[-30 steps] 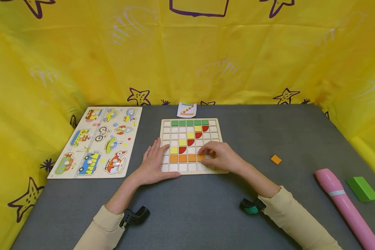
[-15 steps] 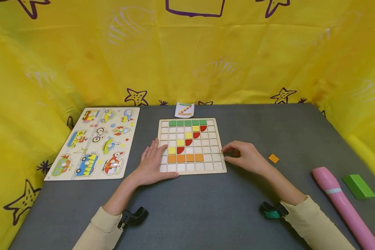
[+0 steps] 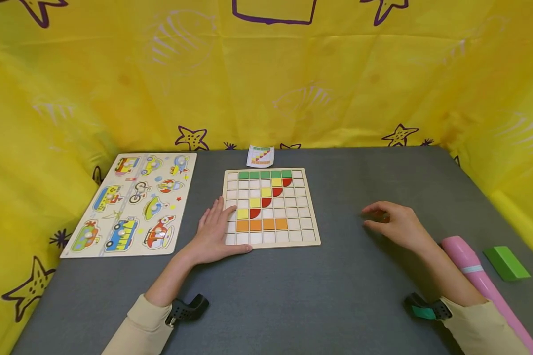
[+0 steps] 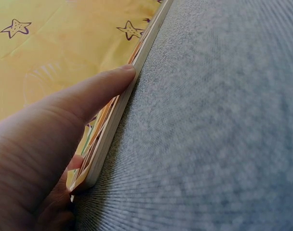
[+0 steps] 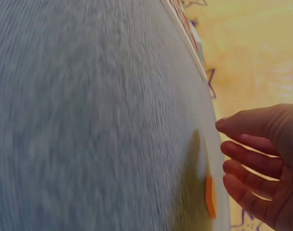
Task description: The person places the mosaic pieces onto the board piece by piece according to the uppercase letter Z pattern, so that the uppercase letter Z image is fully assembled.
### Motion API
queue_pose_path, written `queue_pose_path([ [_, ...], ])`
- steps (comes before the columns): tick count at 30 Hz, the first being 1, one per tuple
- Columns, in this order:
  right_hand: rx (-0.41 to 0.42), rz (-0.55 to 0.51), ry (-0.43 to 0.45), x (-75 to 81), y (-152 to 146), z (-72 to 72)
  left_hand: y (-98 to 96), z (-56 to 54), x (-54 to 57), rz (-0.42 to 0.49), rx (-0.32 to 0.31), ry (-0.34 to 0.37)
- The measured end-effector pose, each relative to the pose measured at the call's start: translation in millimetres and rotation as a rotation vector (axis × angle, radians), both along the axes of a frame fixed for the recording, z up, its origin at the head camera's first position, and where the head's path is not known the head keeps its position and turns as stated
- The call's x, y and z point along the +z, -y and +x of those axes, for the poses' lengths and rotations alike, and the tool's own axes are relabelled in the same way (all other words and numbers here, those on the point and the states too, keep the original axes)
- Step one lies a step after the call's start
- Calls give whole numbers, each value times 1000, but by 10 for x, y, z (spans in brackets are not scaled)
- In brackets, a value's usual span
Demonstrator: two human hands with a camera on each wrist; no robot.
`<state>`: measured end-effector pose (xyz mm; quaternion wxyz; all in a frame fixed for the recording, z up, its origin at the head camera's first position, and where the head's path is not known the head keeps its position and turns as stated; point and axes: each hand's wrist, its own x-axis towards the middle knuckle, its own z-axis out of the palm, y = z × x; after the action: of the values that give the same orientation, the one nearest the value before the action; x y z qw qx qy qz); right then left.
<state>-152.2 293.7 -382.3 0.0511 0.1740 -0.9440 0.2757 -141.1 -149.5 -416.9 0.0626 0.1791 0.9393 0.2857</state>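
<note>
A wooden grid board (image 3: 308, 224) lies mid-table, holding a green row at the top, yellow squares and red quarter-circles in a diagonal, and a row of orange squares (image 3: 255, 225). My left hand (image 3: 214, 232) rests on the board's left side, fingers extended and thumb along the near edge; that thumb touches the board's rim in the left wrist view. Off to the right, my right hand (image 3: 395, 222) hovers over the table with loosely bent fingers and nothing between them. Below its fingers a loose orange square tile (image 5: 210, 198) lies on the table in the right wrist view; the hand hides it in the head view.
A small pattern card (image 3: 260, 156) lies behind the board. At left is a wooden vehicle puzzle (image 3: 129, 204). A pink microphone-shaped object (image 3: 479, 276) and a green block (image 3: 507, 264) lie at right, near my right forearm. Yellow cloth (image 3: 266, 74) hangs behind the table.
My right hand has left the orange row and travelled right, off the board to over the loose orange tile. A fourth orange square now shows uncovered. My left hand has stayed on the board.
</note>
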Motion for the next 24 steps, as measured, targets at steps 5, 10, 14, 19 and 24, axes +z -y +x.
queue_pose_path([
  [5,-7,28,-31,2,-152,40,-3,-1,1,-2,-1,-4],
  [10,-25,41,-38,-10,-239,60,-8,0,5,7,-3,-2],
  [14,-37,56,-37,-29,-270,60,-5,1,4,9,-5,0],
  [19,-41,69,-41,-43,-275,53,-2,2,4,13,-10,1],
  [24,-28,59,-34,-47,-258,33,-4,-1,9,14,-8,6],
])
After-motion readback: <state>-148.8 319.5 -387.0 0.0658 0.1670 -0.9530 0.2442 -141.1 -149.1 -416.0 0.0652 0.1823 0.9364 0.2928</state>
